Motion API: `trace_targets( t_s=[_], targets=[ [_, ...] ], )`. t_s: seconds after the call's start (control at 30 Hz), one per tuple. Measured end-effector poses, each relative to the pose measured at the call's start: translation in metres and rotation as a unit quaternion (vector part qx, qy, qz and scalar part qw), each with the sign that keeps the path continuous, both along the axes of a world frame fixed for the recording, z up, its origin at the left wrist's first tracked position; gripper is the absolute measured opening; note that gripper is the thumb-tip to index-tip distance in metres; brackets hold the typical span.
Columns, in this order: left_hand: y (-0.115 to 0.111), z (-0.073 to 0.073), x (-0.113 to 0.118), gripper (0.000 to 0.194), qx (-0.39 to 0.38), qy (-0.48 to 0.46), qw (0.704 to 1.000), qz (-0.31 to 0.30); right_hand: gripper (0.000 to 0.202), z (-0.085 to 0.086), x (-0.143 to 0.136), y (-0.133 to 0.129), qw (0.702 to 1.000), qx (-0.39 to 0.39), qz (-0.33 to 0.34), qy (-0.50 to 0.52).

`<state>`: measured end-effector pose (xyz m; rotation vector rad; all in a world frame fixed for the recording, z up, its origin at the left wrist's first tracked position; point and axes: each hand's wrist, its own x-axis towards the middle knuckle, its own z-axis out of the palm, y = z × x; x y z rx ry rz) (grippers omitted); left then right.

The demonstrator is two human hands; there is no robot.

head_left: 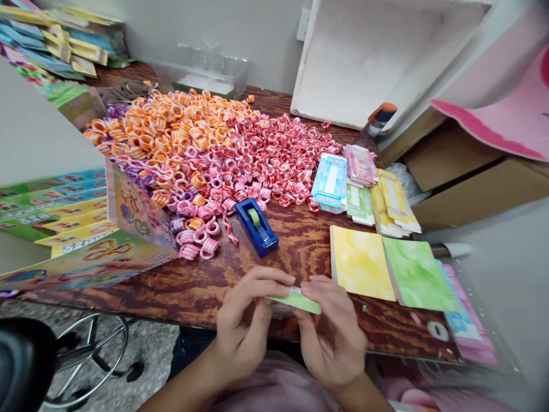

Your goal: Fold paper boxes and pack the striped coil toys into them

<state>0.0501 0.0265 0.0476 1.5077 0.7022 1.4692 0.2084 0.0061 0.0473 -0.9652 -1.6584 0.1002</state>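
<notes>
Between my two hands, just above the table's front edge, is a small light-green printed card (302, 301), seen nearly edge-on and bent or folded. My left hand (246, 320) pinches its left end between thumb and fingers. The fingers of my right hand (332, 329) close on its right end. Whether anything lies inside the card is hidden. Beyond my hands stands a blue tape dispenser (262, 236) with a roll of greenish tape. To the right lie a stack of yellow cards (362, 263) and a stack of green cards (420, 274).
A large heap of striped coils (206, 137), orange, red, pink and purple, covers the table's back. Stacked blue (329, 177), pink, green and yellow printed cards sit at right. A printed display box (141, 212) stands at left. An orange-topped tool (377, 120) leans behind.
</notes>
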Motion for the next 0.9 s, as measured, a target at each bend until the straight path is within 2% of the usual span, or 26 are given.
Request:
trace_targets(
  t_s=[0.07, 0.13, 0.2, 0.27, 0.37, 0.43, 0.57, 0.73, 0.9],
  targets=[
    [-0.002, -0.010, -0.003, 0.025, -0.005, -0.013, 1.000, -0.026, 0.035, 0.001, 0.006, -0.001, 0.998, -0.016, 0.033, -0.051],
    [-0.004, -0.017, -0.005, 0.033, -0.006, -0.022, 0.999, -0.036, 0.023, 0.002, 0.011, -0.004, 0.995, -0.036, 0.075, -0.056],
    [-0.007, -0.020, -0.002, 0.029, 0.021, -0.008, 1.000, -0.011, 0.022, 0.003, 0.011, -0.008, 0.995, -0.061, 0.078, -0.025],
    [-0.010, -0.020, 0.005, 0.016, 0.068, 0.010, 0.997, 0.037, 0.025, 0.004, 0.006, -0.013, 0.995, -0.084, 0.041, 0.029],
    [-0.011, -0.017, 0.015, 0.027, 0.092, -0.005, 0.991, 0.094, 0.028, 0.007, -0.006, -0.019, 0.989, -0.109, -0.010, 0.095],
    [-0.012, -0.016, 0.018, 0.030, 0.089, -0.005, 0.990, 0.109, 0.025, 0.011, -0.011, -0.021, 0.987, -0.113, -0.027, 0.108],
    [-0.012, -0.014, 0.017, 0.021, 0.100, 0.024, 0.987, 0.120, 0.026, 0.020, -0.010, -0.020, 0.989, -0.097, -0.019, 0.110],
    [-0.013, -0.012, 0.016, 0.013, 0.108, 0.036, 0.987, 0.115, 0.029, 0.031, 0.002, -0.019, 0.985, -0.139, 0.032, 0.101],
    [-0.013, -0.009, 0.016, 0.015, 0.112, 0.048, 0.986, 0.114, 0.023, 0.025, 0.009, -0.023, 0.995, -0.089, 0.031, 0.045]
  ],
)
